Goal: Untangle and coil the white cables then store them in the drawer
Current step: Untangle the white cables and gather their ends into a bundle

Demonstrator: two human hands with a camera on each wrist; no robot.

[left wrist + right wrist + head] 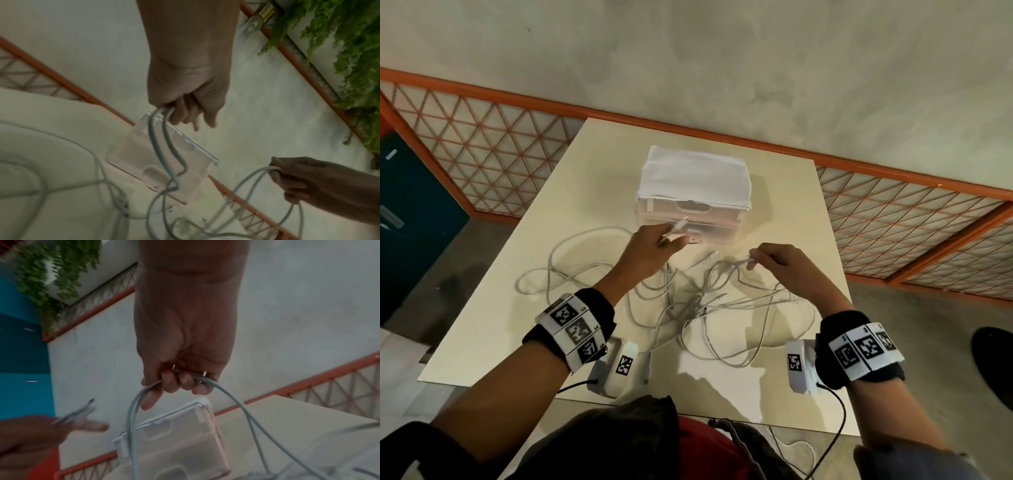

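left hand point(650, 251): we gripped a cable end, its connector pointing at the drawer box point(693, 192).
right hand point(779, 258): we pinched a folded strand just right of the box front.
white cables point(688, 305): still knotted on the table point(482, 329), nearer us than the box.
progress: untangling barely begun; nothing coiled or stored, drawers looked closed.
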